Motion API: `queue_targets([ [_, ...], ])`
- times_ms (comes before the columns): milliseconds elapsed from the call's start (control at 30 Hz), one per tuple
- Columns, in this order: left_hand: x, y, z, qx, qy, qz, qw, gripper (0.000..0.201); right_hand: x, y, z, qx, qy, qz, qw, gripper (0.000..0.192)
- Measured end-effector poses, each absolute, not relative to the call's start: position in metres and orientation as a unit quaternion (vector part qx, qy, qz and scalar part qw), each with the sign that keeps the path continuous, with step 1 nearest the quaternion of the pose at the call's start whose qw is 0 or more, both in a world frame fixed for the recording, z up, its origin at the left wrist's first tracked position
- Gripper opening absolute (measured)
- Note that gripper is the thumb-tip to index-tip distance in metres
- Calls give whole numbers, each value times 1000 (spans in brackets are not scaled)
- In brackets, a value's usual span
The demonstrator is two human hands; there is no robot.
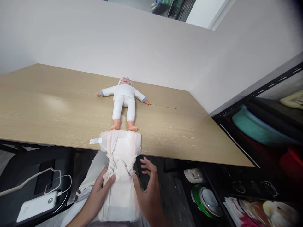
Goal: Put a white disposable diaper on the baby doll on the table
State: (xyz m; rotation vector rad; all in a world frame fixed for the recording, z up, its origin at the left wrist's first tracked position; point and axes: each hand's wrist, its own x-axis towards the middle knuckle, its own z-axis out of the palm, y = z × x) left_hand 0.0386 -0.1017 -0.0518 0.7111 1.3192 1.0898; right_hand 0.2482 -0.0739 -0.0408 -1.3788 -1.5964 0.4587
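An unfolded white diaper (121, 189) hangs over the table's front edge, its top end on the tabletop and its lower part above my lap. One white fastening tab (95, 141) sticks out on its left. My left hand (101, 186) grips the diaper's left side, thumb on top and fingers hidden behind the edge. At the opposite side, my right hand (149, 186) has its fingers spread in the air, its thumb touching the diaper's edge. Beyond the diaper, a baby doll (124, 97) in white clothes and a cap lies on its back, feet close to the diaper's top end.
The wooden table (59, 110) reaches back to a pale wall. A black chair at left holds a white power bank (38, 205) with a cable. Dark shelving at right carries a teal item (258, 126) and a green-rimmed container (203, 200).
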Motion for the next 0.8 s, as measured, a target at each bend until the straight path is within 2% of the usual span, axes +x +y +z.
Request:
queue_targets([
  [133, 36, -99, -49, 305, 567, 480, 596, 79, 240, -44, -20, -519, -712, 136, 452, 58],
  [300, 30, -97, -47, 358, 544, 446, 614, 71, 221, 1, -3, -456, -816, 156, 320, 59],
  [433, 9, -90, -35, 468, 569, 354, 576, 62, 205, 29, -12, -434, -859, 160, 221, 69],
  [567, -37, -66, 2, 641, 540, 170, 518, 54, 197, 41, -25, -429, -877, 134, 169, 74],
  [667, -63, -40, 39, 758, 494, 89, 416, 36, 197, 41, -30, -434, -879, 108, 168, 74],
  [733, -68, -17, 60, 820, 485, 85, 291, 27, 198, 41, -30, -432, -881, 98, 168, 73],
  [800, -63, 12, 74, 862, 479, 89, 136, 28, 198, 40, -30, -429, -883, 94, 166, 74],
])
